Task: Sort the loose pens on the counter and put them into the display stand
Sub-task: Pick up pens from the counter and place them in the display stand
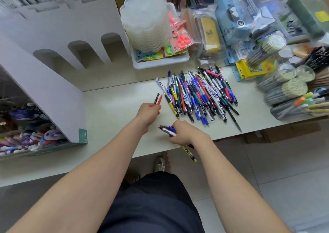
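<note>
Counter [110, 104] spans mid-frame. Display stand [53, 36] sits upper left, arched slots visible, well apart from the hands. Pile of loose pens [199, 95] lies centre-right, mixed colours, heavily crossed. Right grip [186, 134], lower centre, is curled round a blue-and-white bundle [168, 130]; a yellow pen [190, 154] pokes out below it. Left grip [147, 114], just left of the pile, pinches a red pen [159, 99] and a black pen [156, 98]. Likely step: sorting by type. Best practice: one type per grip, align tips before slotting, don't overfill the right.
</note>
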`<action>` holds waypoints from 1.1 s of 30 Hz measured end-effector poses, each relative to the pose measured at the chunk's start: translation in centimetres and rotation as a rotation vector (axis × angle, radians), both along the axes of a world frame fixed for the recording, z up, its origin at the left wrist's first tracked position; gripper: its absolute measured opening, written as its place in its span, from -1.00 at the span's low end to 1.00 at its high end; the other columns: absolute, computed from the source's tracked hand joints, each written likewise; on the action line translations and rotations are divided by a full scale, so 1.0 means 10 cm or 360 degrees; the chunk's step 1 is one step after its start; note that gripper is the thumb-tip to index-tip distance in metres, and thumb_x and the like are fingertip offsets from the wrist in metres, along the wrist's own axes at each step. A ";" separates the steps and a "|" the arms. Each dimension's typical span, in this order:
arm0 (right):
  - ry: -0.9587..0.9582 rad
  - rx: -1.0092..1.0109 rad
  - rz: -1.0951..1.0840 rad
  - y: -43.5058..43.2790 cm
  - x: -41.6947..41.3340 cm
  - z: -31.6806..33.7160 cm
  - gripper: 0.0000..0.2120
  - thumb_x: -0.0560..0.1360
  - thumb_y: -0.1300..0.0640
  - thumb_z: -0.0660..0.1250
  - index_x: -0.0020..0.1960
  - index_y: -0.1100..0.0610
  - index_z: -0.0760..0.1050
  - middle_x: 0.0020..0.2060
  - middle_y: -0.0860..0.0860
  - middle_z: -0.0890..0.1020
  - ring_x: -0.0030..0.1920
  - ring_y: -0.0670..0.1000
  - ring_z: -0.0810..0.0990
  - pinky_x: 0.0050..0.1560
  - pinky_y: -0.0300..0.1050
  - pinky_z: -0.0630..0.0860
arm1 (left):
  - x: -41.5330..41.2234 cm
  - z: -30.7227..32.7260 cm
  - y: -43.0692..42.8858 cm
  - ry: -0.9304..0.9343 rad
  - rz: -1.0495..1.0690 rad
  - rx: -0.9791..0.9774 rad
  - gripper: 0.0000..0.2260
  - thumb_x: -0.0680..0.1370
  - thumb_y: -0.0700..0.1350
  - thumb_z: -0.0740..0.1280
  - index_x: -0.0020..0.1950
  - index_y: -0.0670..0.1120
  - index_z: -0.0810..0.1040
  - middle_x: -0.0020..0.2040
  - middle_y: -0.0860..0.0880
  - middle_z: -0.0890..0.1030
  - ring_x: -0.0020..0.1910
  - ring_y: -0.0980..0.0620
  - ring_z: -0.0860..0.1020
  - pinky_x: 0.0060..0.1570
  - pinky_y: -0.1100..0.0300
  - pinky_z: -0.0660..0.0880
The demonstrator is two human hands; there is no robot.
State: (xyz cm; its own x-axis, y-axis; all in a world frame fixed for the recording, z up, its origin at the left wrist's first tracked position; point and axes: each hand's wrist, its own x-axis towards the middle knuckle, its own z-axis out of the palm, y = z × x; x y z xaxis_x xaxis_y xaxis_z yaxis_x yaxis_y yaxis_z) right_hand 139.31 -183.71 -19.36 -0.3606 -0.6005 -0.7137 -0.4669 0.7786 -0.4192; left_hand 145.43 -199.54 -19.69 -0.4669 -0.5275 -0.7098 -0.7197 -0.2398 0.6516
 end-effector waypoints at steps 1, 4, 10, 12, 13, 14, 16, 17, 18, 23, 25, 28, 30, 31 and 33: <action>-0.0064 -0.0045 -0.0080 0.02 -0.02 0.02 -0.86 0.53 0.10 0.39 -0.02 0.15 0.49 -0.12 0.14 0.63 -0.20 0.14 0.66 -0.27 0.00 0.55 | 0.04 0.03 -0.04 0.0032 0.0109 0.0039 -0.84 0.68 -0.12 0.26 0.11 -0.17 0.59 -0.19 -0.06 0.54 -0.25 -0.04 0.44 -0.21 0.11 0.38; -0.0290 -0.0512 -0.0512 -0.05 -0.01 0.23 -0.82 0.62 0.05 0.38 0.04 0.17 0.54 -0.13 0.13 0.69 -0.22 0.05 0.76 -0.08 0.10 0.66 | 0.25 0.17 -0.13 0.0136 0.0347 0.0206 -0.89 0.64 -0.20 0.15 0.03 -0.13 0.46 -0.24 -0.07 0.47 -0.32 -0.06 0.46 -0.17 0.02 0.49; -0.0452 -0.1309 -0.1375 -0.57 0.19 0.68 -0.86 0.63 0.07 0.42 0.18 0.00 0.58 -0.08 0.05 0.71 -0.12 -0.01 0.73 0.06 0.09 0.70 | 0.62 0.68 -0.05 0.0404 0.0020 0.0463 -0.79 0.40 -0.08 0.27 -0.01 -0.12 0.48 -0.10 -0.08 0.53 -0.32 0.03 0.39 -0.27 0.11 0.35; -0.0526 -0.1392 -0.1547 -0.76 0.26 0.77 -0.86 0.63 0.09 0.44 0.18 -0.01 0.61 -0.05 0.06 0.74 -0.05 0.01 0.75 0.04 0.12 0.72 | 0.67 0.86 -0.05 0.0499 -0.0194 0.0404 -0.76 0.39 -0.06 0.27 0.02 -0.08 0.52 -0.17 0.00 0.58 -0.31 0.05 0.39 -0.25 0.14 0.34; -0.0575 -0.1440 -0.1636 -0.84 0.29 0.83 -0.87 0.63 0.12 0.44 0.17 0.00 0.61 -0.05 0.07 0.75 -0.02 0.03 0.76 0.04 0.11 0.73 | 0.69 0.93 -0.08 0.0521 -0.0272 0.0318 -0.77 0.41 -0.06 0.26 0.04 -0.05 0.52 -0.20 0.04 0.58 -0.29 0.05 0.39 -0.25 0.14 0.33; -0.0655 -0.1500 -0.1730 -0.91 0.32 0.88 -0.87 0.63 0.15 0.43 0.17 0.03 0.61 -0.05 0.08 0.74 -0.01 0.05 0.76 0.03 0.10 0.73 | 0.71 0.99 -0.13 0.0525 -0.0319 0.0207 -0.78 0.42 -0.06 0.25 0.05 -0.03 0.52 -0.21 0.06 0.58 -0.26 0.05 0.39 -0.25 0.13 0.32; -0.0894 -0.1616 -0.1900 -1.04 0.37 0.99 -0.86 0.63 0.23 0.41 0.17 0.08 0.60 -0.09 0.09 0.71 -0.04 0.08 0.74 0.00 0.10 0.72 | 0.77 1.09 -0.24 0.0492 -0.0335 0.0028 -0.75 0.42 -0.06 0.19 0.05 -0.04 0.50 -0.16 0.01 0.57 -0.20 0.01 0.41 -0.23 0.09 0.33; -0.0999 -0.1639 -0.1955 -1.08 0.40 1.04 -0.87 0.64 0.26 0.39 0.16 0.10 0.60 -0.11 0.10 0.71 -0.08 0.08 0.74 -0.04 0.09 0.72 | 0.80 1.16 -0.29 0.0475 -0.0333 -0.0007 -0.73 0.41 -0.06 0.18 0.07 -0.06 0.49 -0.13 -0.02 0.56 -0.18 -0.01 0.43 -0.22 0.09 0.35; -0.1048 -0.1633 -0.1983 -1.12 0.42 1.09 -0.89 0.64 0.27 0.38 0.14 0.12 0.59 -0.14 0.11 0.71 -0.11 0.08 0.73 -0.09 0.06 0.71 | 0.83 1.21 -0.33 0.0468 -0.0336 -0.0007 -0.71 0.41 -0.07 0.17 0.09 -0.08 0.48 -0.11 -0.04 0.56 -0.17 -0.01 0.46 -0.22 0.09 0.36; -0.0951 -0.1468 -0.1737 -1.22 0.52 1.27 -0.81 0.62 0.19 0.40 0.19 0.25 0.59 0.01 0.17 0.76 0.04 0.16 0.76 0.03 0.12 0.73 | 0.97 1.42 -0.41 0.0496 -0.0373 0.0136 -0.73 0.48 -0.12 0.15 0.14 -0.16 0.44 -0.08 -0.15 0.53 -0.18 -0.04 0.47 -0.18 0.05 0.38; -0.0956 -0.1410 -0.1575 -1.24 0.57 1.34 -0.81 0.66 0.16 0.33 0.22 0.23 0.54 0.07 0.13 0.77 0.15 0.19 0.72 0.19 0.18 0.68 | 1.02 1.48 -0.43 0.0559 -0.0389 0.0259 -0.77 0.47 -0.10 0.19 0.11 -0.09 0.42 -0.09 -0.13 0.47 -0.20 -0.04 0.42 -0.22 0.09 0.35; -0.0871 -0.1292 -0.1230 -1.25 0.64 1.44 -0.73 0.72 -0.01 0.25 0.29 0.16 0.51 0.05 -0.02 0.78 0.14 0.03 0.74 0.24 0.09 0.63 | 1.09 1.56 -0.50 0.0614 -0.0467 0.0296 -0.85 0.56 -0.16 0.31 0.13 -0.06 0.49 -0.12 -0.09 0.44 -0.24 -0.01 0.40 -0.26 0.11 0.35; -0.0838 -0.1226 -0.1064 -1.24 0.65 1.46 -0.68 0.73 -0.11 0.23 0.32 0.09 0.53 0.09 -0.07 0.77 0.16 -0.05 0.73 0.22 0.00 0.61 | 1.13 1.59 -0.56 0.0599 -0.0523 0.0189 -0.88 0.56 -0.17 0.37 0.07 -0.09 0.50 -0.17 -0.09 0.45 -0.23 -0.03 0.41 -0.27 0.10 0.36; -0.0844 -0.1193 -0.1007 -1.23 0.64 1.47 -0.64 0.72 -0.16 0.23 0.33 0.07 0.55 0.12 -0.09 0.76 0.18 -0.07 0.72 0.23 -0.02 0.60 | 1.14 1.60 -0.58 0.0592 -0.0534 0.0142 -0.88 0.55 -0.18 0.40 0.03 -0.11 0.51 -0.19 -0.09 0.47 -0.23 -0.04 0.42 -0.28 0.09 0.36; -0.0892 -0.1131 -0.0913 -1.20 0.62 1.48 -0.58 0.69 -0.26 0.24 0.32 0.03 0.56 0.13 -0.07 0.76 0.19 -0.07 0.71 0.27 0.00 0.61 | 1.17 1.62 -0.60 0.0600 -0.0531 0.0087 -0.83 0.51 -0.16 0.46 0.03 -0.15 0.54 -0.21 -0.11 0.50 -0.23 -0.06 0.44 -0.27 0.06 0.37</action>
